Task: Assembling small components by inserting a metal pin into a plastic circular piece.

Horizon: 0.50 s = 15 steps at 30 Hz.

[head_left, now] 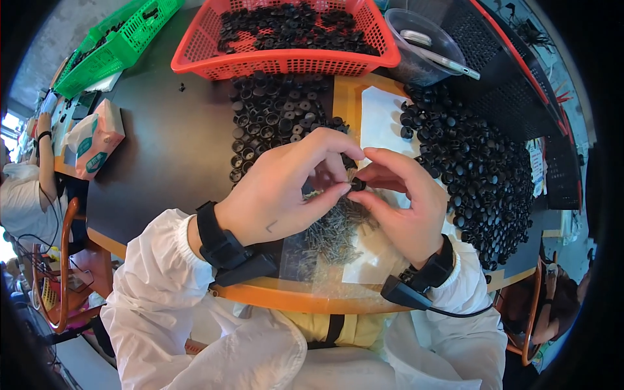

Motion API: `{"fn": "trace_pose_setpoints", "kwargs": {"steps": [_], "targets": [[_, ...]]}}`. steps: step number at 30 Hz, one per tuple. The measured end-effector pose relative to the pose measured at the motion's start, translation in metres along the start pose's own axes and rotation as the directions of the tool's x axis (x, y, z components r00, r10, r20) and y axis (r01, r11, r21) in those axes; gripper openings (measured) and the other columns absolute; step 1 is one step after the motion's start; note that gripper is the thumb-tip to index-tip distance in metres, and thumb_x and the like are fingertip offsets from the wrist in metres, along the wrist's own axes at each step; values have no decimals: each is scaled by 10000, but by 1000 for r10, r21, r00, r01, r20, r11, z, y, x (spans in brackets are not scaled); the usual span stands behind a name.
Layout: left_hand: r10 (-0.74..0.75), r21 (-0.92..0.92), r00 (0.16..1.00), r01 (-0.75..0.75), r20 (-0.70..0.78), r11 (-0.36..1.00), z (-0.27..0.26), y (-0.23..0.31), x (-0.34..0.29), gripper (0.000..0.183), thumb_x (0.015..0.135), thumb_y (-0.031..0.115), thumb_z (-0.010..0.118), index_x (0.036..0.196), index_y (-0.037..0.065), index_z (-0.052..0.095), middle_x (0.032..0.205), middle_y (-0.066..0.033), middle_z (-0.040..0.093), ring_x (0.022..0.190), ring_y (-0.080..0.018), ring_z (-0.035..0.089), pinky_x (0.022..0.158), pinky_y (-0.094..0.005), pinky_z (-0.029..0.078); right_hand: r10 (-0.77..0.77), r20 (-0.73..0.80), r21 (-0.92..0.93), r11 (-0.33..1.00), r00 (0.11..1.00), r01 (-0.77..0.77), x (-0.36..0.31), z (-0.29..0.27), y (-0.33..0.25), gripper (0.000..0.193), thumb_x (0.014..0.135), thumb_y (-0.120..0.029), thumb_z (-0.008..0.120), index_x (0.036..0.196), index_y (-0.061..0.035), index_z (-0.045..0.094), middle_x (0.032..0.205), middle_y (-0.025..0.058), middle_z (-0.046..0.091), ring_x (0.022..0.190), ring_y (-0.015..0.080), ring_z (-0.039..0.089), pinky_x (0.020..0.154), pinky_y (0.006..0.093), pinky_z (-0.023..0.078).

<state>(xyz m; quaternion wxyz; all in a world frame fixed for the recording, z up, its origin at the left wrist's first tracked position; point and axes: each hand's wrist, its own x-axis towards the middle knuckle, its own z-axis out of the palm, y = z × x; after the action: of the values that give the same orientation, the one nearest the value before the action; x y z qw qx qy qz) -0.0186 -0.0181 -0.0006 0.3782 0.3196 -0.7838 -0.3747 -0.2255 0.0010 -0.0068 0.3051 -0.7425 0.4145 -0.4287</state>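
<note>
My left hand is closed, with thumb and index finger pinched near the middle of the table. What sits between those fingertips is too small to make out. Facing it, my right hand holds a small black round part between thumb and fingers, and the two hands' fingertips almost meet at it. Below them lies a heap of thin silvery metal pins on clear plastic. Black round parts, some with a centre hole, spread out beyond my left hand. To the right is a large pile of glossy black round caps.
A red basket of black parts stands at the back, beside a clear tub with a phone-like device. Black crates line the right. A tissue pack and green basket are left. People sit at both sides.
</note>
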Motion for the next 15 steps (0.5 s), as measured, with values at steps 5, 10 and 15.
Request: {"fn": "trace_pose_setpoints", "kwargs": {"steps": [5,10,15], "targets": [[-69,-80,998,68,-8,994,5,0,-2,453,821,-62,675,1217,32,476,893,-46,634,801,-113,631,686,-261,517,-151,72,-234,958,986,164,2,-5,-7,504,703,13,784,1178,-58,634,999,105,682,871,241,683,742,294,567],[-121,-189,993,118,-6,975,6,1,-3,504,829,-62,671,1267,38,440,887,-48,643,829,-118,638,711,-255,511,-216,78,-242,943,973,228,1,-7,-10,448,702,14,780,1126,-60,660,999,114,681,877,258,679,756,296,561],[-227,-341,973,226,37,912,-3,4,1,568,825,13,726,1301,39,418,905,-41,659,859,-133,650,769,-262,496,43,32,159,986,999,-48,0,-5,-2,350,749,9,766,1081,-15,661,1025,107,677,900,191,679,801,301,566]]}}
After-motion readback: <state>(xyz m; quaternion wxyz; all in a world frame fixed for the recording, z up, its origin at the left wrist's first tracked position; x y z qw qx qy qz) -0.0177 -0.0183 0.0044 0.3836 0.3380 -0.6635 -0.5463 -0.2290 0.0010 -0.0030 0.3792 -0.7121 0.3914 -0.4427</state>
